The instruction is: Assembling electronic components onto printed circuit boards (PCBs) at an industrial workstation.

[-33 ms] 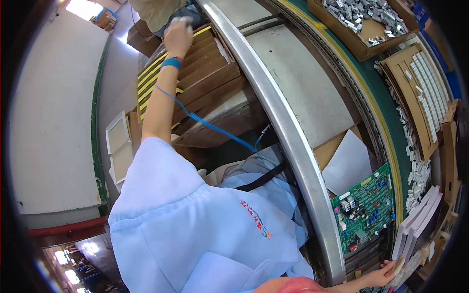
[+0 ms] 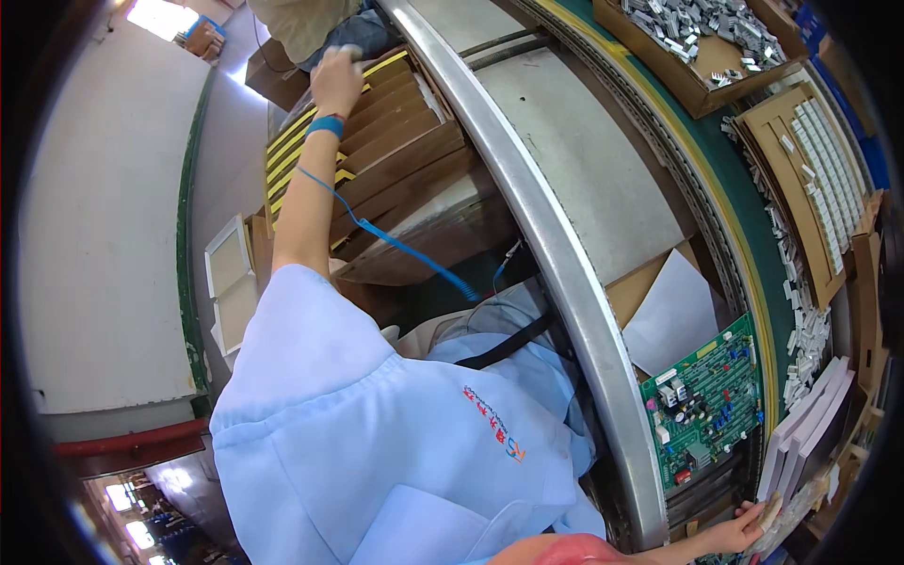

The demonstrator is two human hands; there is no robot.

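My left hand (image 2: pixel 337 83), with a blue wrist strap (image 2: pixel 326 124) and coiled cord (image 2: pixel 414 247), is over the far end of a box of brown cardboard dividers (image 2: pixel 391 121) edged in yellow. Its fingers are curled; whatever they may hold cannot be made out. At the lower right, my right hand (image 2: pixel 736 533) has its fingers closed at a small tan piece (image 2: pixel 768 511) beside crumpled clear plastic (image 2: pixel 796 513). What exactly it grips is unclear. A green circuit board (image 2: pixel 706 400) with mounted components lies on the conveyor line above that hand.
A metal rail (image 2: pixel 556 235) runs between my body and the line. White paper (image 2: pixel 670 315) lies beyond the board. Far right are a carton of metal parts (image 2: pixel 702 89), a tray of white pieces (image 2: pixel 819 179) and stacked white slabs (image 2: pixel 800 424). Someone's clothed body (image 2: pixel 297 24) is beyond the dividers.
My left hand has shifted slightly left and toward me over the dividers, and its coiled cord has swung left. My right hand and the circuit board stay in place.
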